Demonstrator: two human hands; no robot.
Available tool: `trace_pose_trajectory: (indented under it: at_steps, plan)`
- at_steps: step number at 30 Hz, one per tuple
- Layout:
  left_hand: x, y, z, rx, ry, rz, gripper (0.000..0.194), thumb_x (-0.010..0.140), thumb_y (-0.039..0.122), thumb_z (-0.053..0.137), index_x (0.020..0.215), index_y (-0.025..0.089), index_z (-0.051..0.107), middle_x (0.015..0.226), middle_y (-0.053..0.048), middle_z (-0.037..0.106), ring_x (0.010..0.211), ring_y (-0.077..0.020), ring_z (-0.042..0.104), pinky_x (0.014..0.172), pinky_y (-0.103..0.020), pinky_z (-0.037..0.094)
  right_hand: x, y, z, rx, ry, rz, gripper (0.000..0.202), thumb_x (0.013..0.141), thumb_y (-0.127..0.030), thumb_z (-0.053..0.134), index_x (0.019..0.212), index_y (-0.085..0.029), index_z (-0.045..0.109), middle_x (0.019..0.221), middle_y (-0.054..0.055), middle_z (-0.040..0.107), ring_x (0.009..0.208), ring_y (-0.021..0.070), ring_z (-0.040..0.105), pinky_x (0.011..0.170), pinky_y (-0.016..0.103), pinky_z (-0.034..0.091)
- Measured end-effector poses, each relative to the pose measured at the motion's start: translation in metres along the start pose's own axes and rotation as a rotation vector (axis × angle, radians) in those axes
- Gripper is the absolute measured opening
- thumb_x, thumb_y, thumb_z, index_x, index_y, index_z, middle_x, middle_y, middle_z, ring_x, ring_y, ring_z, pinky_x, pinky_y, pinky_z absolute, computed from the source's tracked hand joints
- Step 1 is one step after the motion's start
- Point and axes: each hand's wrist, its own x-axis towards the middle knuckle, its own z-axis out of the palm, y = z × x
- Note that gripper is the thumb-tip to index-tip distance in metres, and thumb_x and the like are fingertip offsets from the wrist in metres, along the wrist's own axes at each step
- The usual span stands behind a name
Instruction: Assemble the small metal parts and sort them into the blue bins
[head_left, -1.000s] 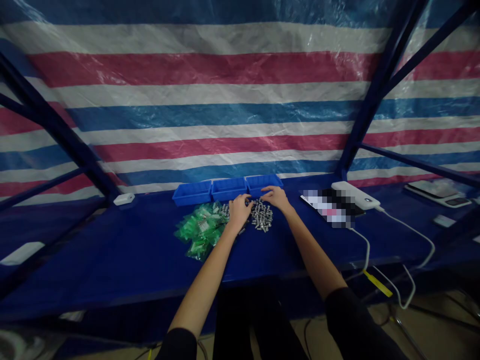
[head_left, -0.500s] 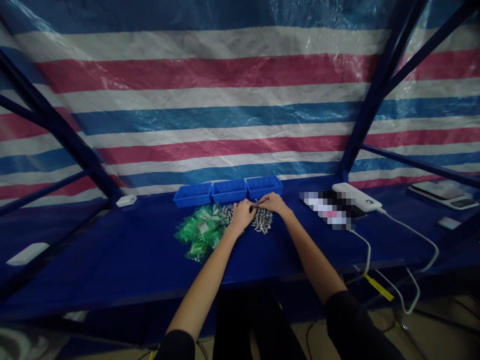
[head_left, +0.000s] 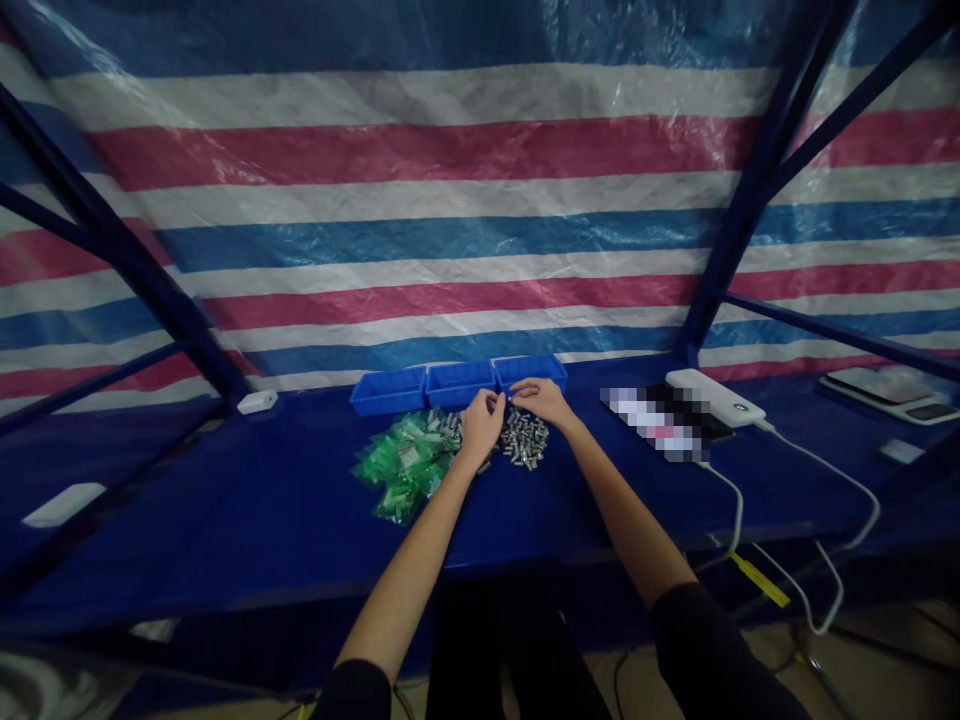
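My left hand (head_left: 482, 426) is over the metal pieces, its thumb and fingers pinched together; whatever sits between the fingertips is too small to name. Close by on the right, my right hand (head_left: 544, 400) also has its fingertips together, with a tiny bright speck at them. Below my right hand lies a pile of small silvery metal pieces (head_left: 526, 442), which look like screws or bolts. More metal pieces (head_left: 453, 424) show left of my left hand, partly covered by it. Beside these is a heap of green-tinted clear plastic bags (head_left: 405, 462).
Three blue bins (head_left: 388, 392) stand in a row behind the hands on the blue table (head_left: 247, 510). To the right lie a blurred-out phone (head_left: 660, 425), a white power bank (head_left: 716, 397) with a cable, and a scale (head_left: 892, 393). A white adapter (head_left: 257, 402) sits back left.
My hands, close together over the metal pieces before, have drawn slightly apart at the fingertips. My left hand has turned more upright. The view has shifted slightly.
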Motion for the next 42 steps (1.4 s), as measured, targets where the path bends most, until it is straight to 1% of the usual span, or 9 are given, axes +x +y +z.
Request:
trace_pose_trajectory:
  at_steps: [6,15,22,25,29,32,35,39,42]
  plan:
    - [0.004,0.003,-0.005,-0.213,0.022,-0.034,0.036,0.088,0.042,0.035,0.064,0.018,0.049,0.059,0.002,0.051,0.063,-0.0113,0.051,0.063,-0.022,0.037,-0.003,-0.016,0.007,0.334,-0.081,-0.148,0.033,0.061,-0.029,0.069,0.09,-0.015,0.064,0.073,0.003,0.069,0.071,0.0154,0.065,0.069,0.027,0.051]
    - [0.008,0.0,0.004,-0.464,-0.082,-0.024,0.034,0.087,0.037,0.035,0.07,0.016,0.055,0.07,-0.002,0.059,0.061,-0.0118,0.053,0.063,-0.024,0.041,-0.001,-0.024,0.008,0.506,0.021,-0.17,0.04,0.059,-0.035,0.073,0.092,-0.017,0.06,0.073,0.002,0.069,0.069,0.0152,0.066,0.072,0.029,0.052]
    - [0.007,0.006,0.003,-0.593,-0.09,-0.128,0.024,0.084,0.033,0.041,0.081,0.017,0.058,0.071,0.001,0.056,0.057,-0.0088,0.053,0.058,-0.02,0.04,0.01,-0.004,0.005,0.547,0.309,-0.073,0.046,0.055,-0.039,0.075,0.091,-0.015,0.059,0.066,0.002,0.068,0.061,0.0182,0.066,0.066,0.032,0.054]
    - [0.008,0.007,0.001,-0.59,-0.066,-0.171,0.022,0.085,0.031,0.039,0.082,0.017,0.057,0.071,0.001,0.056,0.057,-0.0083,0.053,0.058,-0.02,0.04,0.013,0.003,0.002,0.566,0.328,-0.116,0.051,0.058,-0.036,0.074,0.101,-0.016,0.058,0.08,0.006,0.07,0.072,0.0199,0.068,0.071,0.033,0.054]
    - [0.007,0.005,-0.001,-0.471,-0.049,-0.146,0.024,0.086,0.03,0.037,0.084,0.017,0.057,0.071,0.0,0.057,0.061,-0.0107,0.055,0.062,-0.023,0.042,0.013,0.008,-0.002,0.329,0.235,-0.234,0.037,0.065,-0.03,0.069,0.099,-0.018,0.064,0.099,0.007,0.068,0.084,0.0193,0.067,0.079,0.032,0.052]
    - [0.001,0.004,-0.001,-0.173,-0.065,0.035,0.021,0.085,0.028,0.041,0.085,0.018,0.06,0.082,-0.003,0.062,0.078,-0.0149,0.057,0.076,-0.028,0.042,0.009,0.011,-0.005,-0.027,0.165,-0.208,0.016,0.07,-0.026,0.064,0.084,-0.021,0.07,0.085,0.002,0.071,0.078,0.0179,0.066,0.076,0.03,0.052]
    - [-0.006,0.005,0.002,0.135,-0.172,0.226,0.019,0.084,0.025,0.044,0.091,0.02,0.061,0.103,-0.005,0.061,0.1,-0.0196,0.053,0.088,-0.035,0.036,0.005,0.016,-0.004,-0.295,0.122,-0.125,0.014,0.069,-0.022,0.064,0.081,-0.024,0.071,0.081,0.0,0.071,0.079,0.0177,0.066,0.072,0.027,0.051]
    - [-0.013,0.006,0.006,0.296,-0.342,0.281,0.024,0.085,0.027,0.042,0.101,0.021,0.06,0.115,-0.005,0.058,0.108,-0.021,0.05,0.091,-0.038,0.033,0.003,0.022,0.0,-0.425,0.067,-0.055,0.015,0.071,-0.019,0.061,0.08,-0.025,0.071,0.082,-0.001,0.072,0.08,0.0167,0.066,0.07,0.024,0.05]
    - [-0.013,0.005,0.006,0.299,-0.365,0.273,0.024,0.086,0.027,0.042,0.102,0.021,0.059,0.11,-0.005,0.06,0.104,-0.0205,0.052,0.089,-0.037,0.033,0.004,0.024,0.0,-0.419,0.065,-0.013,0.013,0.07,-0.019,0.061,0.077,-0.025,0.072,0.076,0.0,0.072,0.079,0.0169,0.066,0.068,0.024,0.05]
